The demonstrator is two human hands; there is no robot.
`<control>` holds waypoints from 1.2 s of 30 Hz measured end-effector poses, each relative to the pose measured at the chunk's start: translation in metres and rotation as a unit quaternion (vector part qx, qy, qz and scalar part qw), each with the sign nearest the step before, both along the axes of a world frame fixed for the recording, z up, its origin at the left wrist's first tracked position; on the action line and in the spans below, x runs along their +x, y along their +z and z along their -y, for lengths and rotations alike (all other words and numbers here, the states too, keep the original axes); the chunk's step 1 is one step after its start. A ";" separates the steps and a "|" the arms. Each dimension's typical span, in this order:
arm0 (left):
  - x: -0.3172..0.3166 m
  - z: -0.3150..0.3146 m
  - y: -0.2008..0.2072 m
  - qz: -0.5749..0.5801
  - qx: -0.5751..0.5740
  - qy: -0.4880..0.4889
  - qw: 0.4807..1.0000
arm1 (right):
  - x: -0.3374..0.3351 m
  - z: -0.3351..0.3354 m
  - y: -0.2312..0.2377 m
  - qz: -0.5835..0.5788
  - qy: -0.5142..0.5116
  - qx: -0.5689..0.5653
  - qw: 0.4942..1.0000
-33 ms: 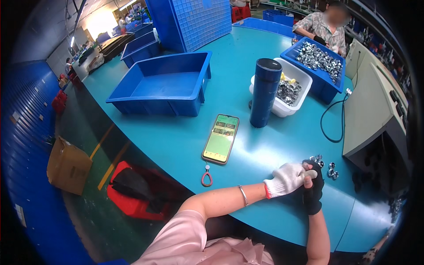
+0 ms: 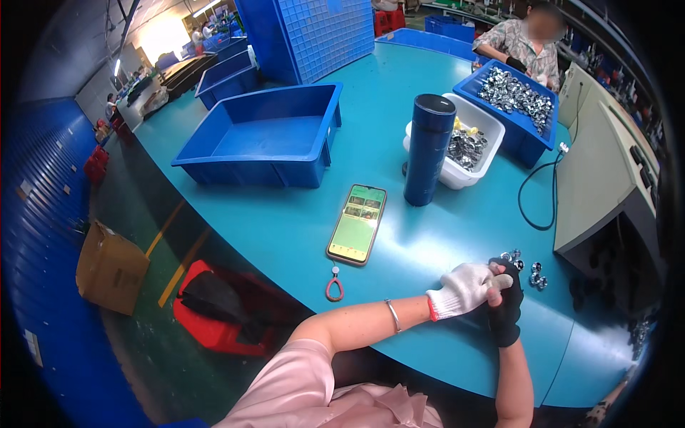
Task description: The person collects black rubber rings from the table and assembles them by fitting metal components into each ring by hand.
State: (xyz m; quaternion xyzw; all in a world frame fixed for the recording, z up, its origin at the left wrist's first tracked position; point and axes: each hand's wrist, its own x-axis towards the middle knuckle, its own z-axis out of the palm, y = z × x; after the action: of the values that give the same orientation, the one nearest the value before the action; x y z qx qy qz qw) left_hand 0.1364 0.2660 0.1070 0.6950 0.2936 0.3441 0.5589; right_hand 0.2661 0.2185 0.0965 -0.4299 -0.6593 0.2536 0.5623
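My left hand [image 2: 464,287], in a white knit glove with a red cuff, is closed against my right hand [image 2: 507,303] low over the right part of the table. A black glove with bare fingertips covers the right hand, and its fingers are bent around the left fingertips. Whatever lies between the two hands is hidden. Just beyond them, several small shiny metal rings [image 2: 539,277] lie on the turquoise table [image 2: 292,235], some partly behind the black glove.
A phone [image 2: 357,225] with a red-looped strap lies left of my hands. Beyond stand a dark blue flask [image 2: 429,150], a white tub [image 2: 492,146] and a blue crate [image 2: 528,146] of metal parts. A blue bin [image 2: 250,171] sits left, a beige cabinet [image 2: 606,157] right. A co-worker [image 2: 524,46] works opposite.
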 end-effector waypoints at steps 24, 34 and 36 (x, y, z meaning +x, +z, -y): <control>-0.001 0.001 -0.013 0.069 0.127 0.013 0.989 | -0.004 0.005 0.000 -0.010 -0.024 -0.032 0.999; -0.003 0.004 -0.009 0.046 0.077 0.007 0.996 | -0.007 0.006 0.004 -0.018 -0.016 -0.033 0.999; -0.003 0.004 -0.006 0.103 0.122 0.022 0.987 | -0.008 0.007 0.006 -0.028 -0.029 -0.060 0.997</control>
State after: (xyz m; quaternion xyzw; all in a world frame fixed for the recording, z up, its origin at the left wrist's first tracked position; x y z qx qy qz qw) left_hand 0.1336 0.2622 0.1012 0.7123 0.2055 0.4593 0.4892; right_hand 0.2583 0.2114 0.1027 -0.4750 -0.6139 0.2882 0.5608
